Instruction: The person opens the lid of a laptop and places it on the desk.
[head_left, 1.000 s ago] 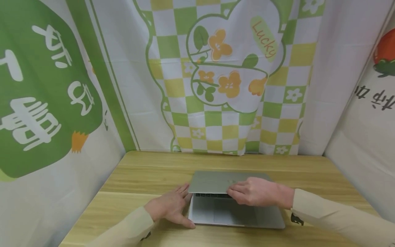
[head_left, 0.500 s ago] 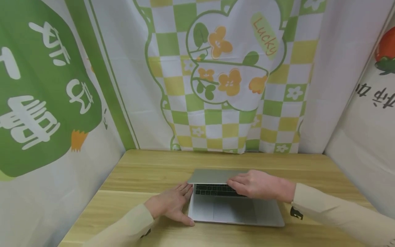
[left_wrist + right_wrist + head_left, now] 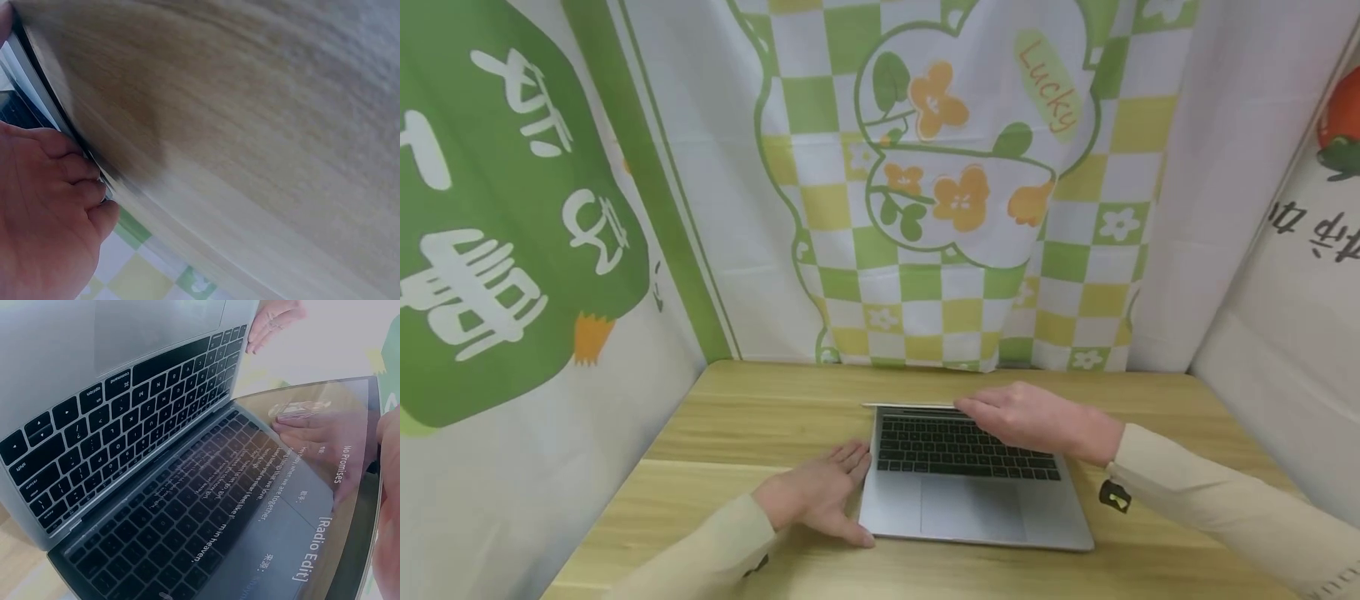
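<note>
A silver laptop (image 3: 895, 508) lies on the wooden table, its black keyboard uncovered. Its raised lid (image 3: 917, 406) appears almost edge-on in the head view. My right hand (image 3: 1037, 421) grips the lid's top edge; in the right wrist view that hand (image 3: 390, 506) is at the edge of the lit screen (image 3: 269, 531), which shows text and reflects the keys. Flat beside the laptop's left side, my left hand (image 3: 820, 496) touches it, thumb near the front corner. The left wrist view has the left hand (image 3: 47, 206) against the laptop's thin edge.
The wooden table (image 3: 737, 425) extends around the laptop. Behind it hangs a green, yellow and white checked cloth (image 3: 917, 292). Printed white cloth walls stand at left (image 3: 647, 392) and right (image 3: 1270, 358).
My right hand has moved up and away with the lid's edge, swinging the lid from partly lowered to raised and uncovering the keyboard. My left hand has stayed at the laptop's left side.
</note>
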Motion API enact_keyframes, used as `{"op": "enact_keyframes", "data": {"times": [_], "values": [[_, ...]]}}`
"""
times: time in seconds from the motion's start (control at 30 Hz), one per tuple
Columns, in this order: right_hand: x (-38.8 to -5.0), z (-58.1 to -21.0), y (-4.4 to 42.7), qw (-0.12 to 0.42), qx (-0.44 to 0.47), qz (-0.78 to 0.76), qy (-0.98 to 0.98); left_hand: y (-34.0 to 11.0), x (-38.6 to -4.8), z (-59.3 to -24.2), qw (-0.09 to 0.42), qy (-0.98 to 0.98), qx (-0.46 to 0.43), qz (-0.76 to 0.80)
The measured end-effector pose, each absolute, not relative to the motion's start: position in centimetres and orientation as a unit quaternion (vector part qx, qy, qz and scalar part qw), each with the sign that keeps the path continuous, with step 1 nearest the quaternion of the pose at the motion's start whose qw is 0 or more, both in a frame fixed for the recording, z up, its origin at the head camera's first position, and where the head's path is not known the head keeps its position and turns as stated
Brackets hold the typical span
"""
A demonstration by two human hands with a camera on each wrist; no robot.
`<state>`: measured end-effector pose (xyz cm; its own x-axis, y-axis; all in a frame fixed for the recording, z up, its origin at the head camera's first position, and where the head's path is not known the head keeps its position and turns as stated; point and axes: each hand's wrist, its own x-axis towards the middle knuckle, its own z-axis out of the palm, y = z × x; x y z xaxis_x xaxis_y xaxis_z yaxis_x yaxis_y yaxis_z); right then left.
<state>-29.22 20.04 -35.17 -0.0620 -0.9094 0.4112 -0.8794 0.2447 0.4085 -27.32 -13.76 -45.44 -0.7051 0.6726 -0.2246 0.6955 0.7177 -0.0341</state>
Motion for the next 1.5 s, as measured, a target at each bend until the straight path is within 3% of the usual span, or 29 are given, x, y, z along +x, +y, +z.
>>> {"op": "enact_keyframes", "data": {"times": [1.5], "values": [[-33.9,-33.1,20.4,0.322,0.470,0.035,-0.821,-13.7,-27.3,-45.2,0.101,0.921,0.371,-0.062]]}}
